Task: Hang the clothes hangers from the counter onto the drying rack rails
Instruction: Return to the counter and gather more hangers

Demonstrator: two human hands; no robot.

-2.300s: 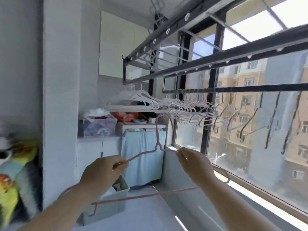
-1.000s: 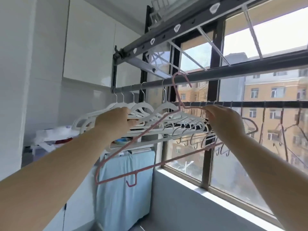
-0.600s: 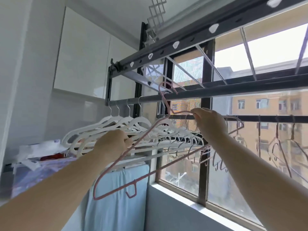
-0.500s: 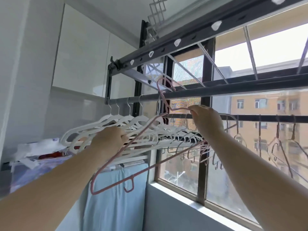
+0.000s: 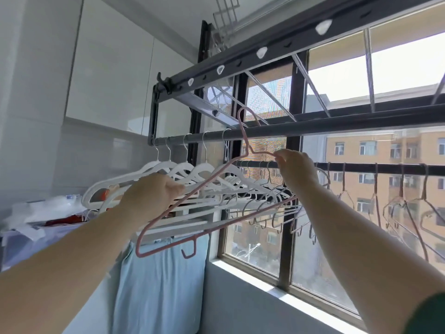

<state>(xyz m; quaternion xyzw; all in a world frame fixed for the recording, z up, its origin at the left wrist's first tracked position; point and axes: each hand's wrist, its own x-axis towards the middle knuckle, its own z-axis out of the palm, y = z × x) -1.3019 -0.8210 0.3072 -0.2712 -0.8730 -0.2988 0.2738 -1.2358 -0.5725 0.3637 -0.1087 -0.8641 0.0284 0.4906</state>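
The pink hanger looks light, thin and springy; its hook sits at twelve o'clock against the rail, possibly not over it yet. The left hand has its grip curled round the lower shoulder, and the right hand pinches beside the neck, the best steering spot.

I read this as home laundry balcony. Dark drying rack rail runs overhead, with row of white hangers hooked on it. Just behind rail: big window, apartment block outside. Left of rail: white wall cabinet. Below rail: blue cloth hanging, cluttered counter with household bits.
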